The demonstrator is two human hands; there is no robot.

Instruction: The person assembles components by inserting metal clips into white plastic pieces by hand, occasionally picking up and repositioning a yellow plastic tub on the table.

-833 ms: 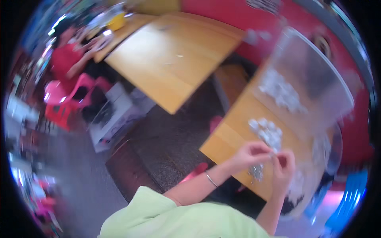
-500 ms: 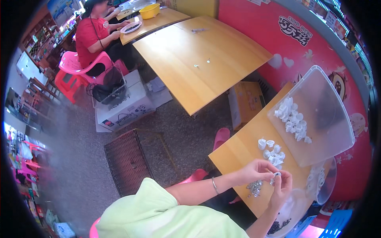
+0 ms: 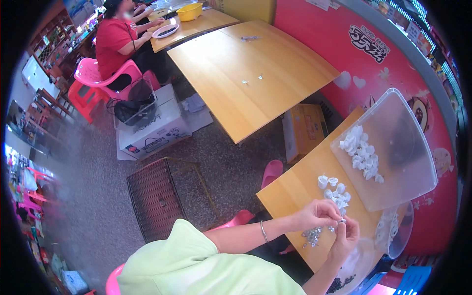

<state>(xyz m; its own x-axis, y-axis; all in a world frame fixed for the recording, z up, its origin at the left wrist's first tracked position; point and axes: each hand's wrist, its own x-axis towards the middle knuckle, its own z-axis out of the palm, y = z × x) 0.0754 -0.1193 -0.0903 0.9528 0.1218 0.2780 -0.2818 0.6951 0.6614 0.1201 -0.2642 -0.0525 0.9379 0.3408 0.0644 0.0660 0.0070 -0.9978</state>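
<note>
A: In the head view, what are the two hands doing?

B: The left hand and the right hand meet above the wooden table. Thumb and fingers on each side are pinched together on a small white piece, which sits right between the fingertips.

A: Can you see which hand carries most of the grip?

B: No, I cannot tell; the fingers cover too much of it.

A: What lies around them?

B: Loose white pieces just beyond the left hand, and a heap of shiny metal bits below it. The clear bin, tilted, holds more white ones. Near the right forearm, a round tub has dark bits in it.

A: What could go wrong?

B: The piece looks tiny, so uneven pressure from the two pinches could make it slip out. Dropped there, it could land among the metal bits and be hard to pick out. A careless sweep of the left wrist might also scatter that heap, perhaps over the table's near edge.
</note>
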